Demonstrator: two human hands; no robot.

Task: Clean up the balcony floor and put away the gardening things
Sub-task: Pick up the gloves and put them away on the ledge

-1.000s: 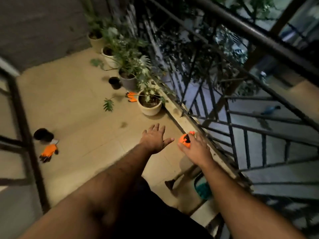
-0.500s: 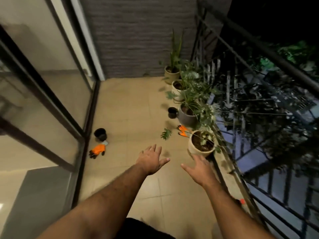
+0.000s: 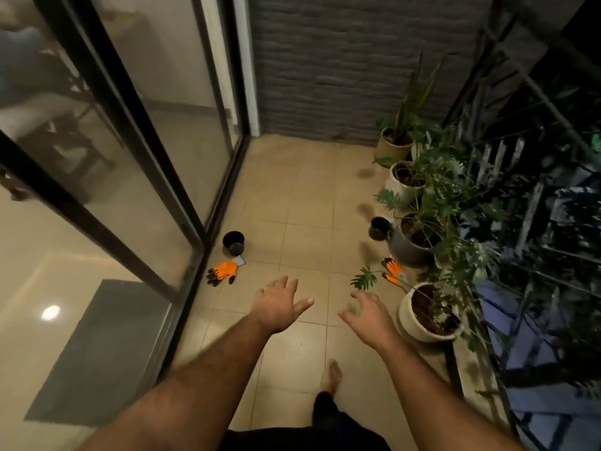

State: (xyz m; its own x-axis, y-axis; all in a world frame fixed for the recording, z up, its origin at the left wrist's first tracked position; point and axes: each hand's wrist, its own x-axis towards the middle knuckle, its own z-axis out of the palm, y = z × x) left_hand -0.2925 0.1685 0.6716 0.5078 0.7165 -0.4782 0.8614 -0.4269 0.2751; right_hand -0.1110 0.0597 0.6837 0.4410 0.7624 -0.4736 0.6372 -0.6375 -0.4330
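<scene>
An orange and black glove (image 3: 222,271) lies on the tiled floor by the sliding door, next to a small empty black pot (image 3: 233,243). A second orange glove (image 3: 393,271) lies between the plant pots on the right. Another small black pot (image 3: 379,228) stands beside the grey planter (image 3: 406,249). My left hand (image 3: 278,304) reaches forward over the floor with fingers spread and holds nothing. My right hand (image 3: 367,315) is also out in front, fingers loosely bent, empty, close to the white pot (image 3: 419,323).
A glass sliding door with a black frame (image 3: 136,151) runs along the left. A row of potted plants (image 3: 422,177) lines the metal railing (image 3: 527,177) on the right. A grey brick wall (image 3: 341,66) closes the far end. My bare foot (image 3: 331,375) steps on the tiles.
One second ago my right hand held a small orange thing at the railing ledge; now it is empty. The view has swung left and up along the balcony, and I have stepped forward.
</scene>
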